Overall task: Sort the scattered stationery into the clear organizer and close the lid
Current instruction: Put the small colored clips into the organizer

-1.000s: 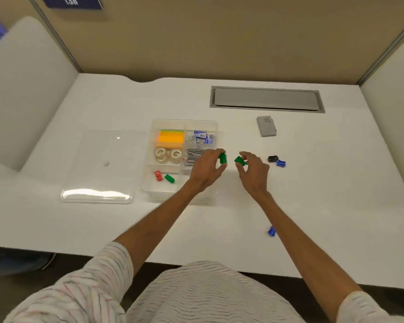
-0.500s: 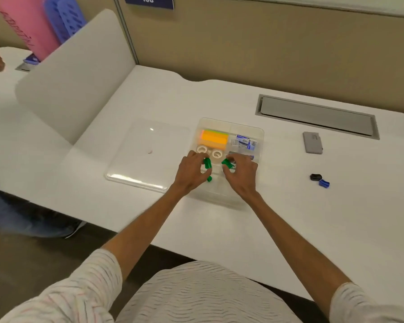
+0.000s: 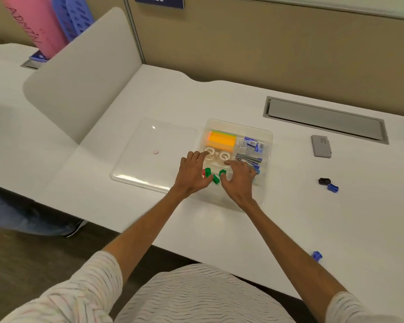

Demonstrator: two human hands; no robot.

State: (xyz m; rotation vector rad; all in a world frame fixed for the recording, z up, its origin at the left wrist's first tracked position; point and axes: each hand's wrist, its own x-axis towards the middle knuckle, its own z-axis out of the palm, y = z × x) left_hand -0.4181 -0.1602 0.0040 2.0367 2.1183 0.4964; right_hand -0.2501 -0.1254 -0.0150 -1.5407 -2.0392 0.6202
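Note:
The clear organizer (image 3: 267, 134) stands mid-desk, its clear lid (image 3: 154, 155) lying flat to its left. It holds orange sticky notes (image 3: 222, 141), tape rolls (image 3: 224, 156), a staple box (image 3: 252, 144) and metal clips (image 3: 248, 159). In the front left compartment lie three green sharpeners (image 3: 216, 179) and a red one (image 3: 203, 173). My left hand (image 3: 191, 176) and my right hand (image 3: 239, 180) hover over that compartment, fingers spread, each thumb beside a green sharpener. A black sharpener (image 3: 324, 181) and a blue one (image 3: 333, 188) lie on the desk to the right.
Another blue sharpener (image 3: 316, 255) sits near the desk's front edge by my right forearm. A grey flat case (image 3: 321, 146) lies right of the organizer, below a grey cable hatch (image 3: 324, 120). A white divider panel (image 3: 79, 89) bounds the desk on the left.
Both hands carried green sharpeners from the desk at the right into the organizer's front compartment and opened; the sharpeners now lie in it. The camera swung left.

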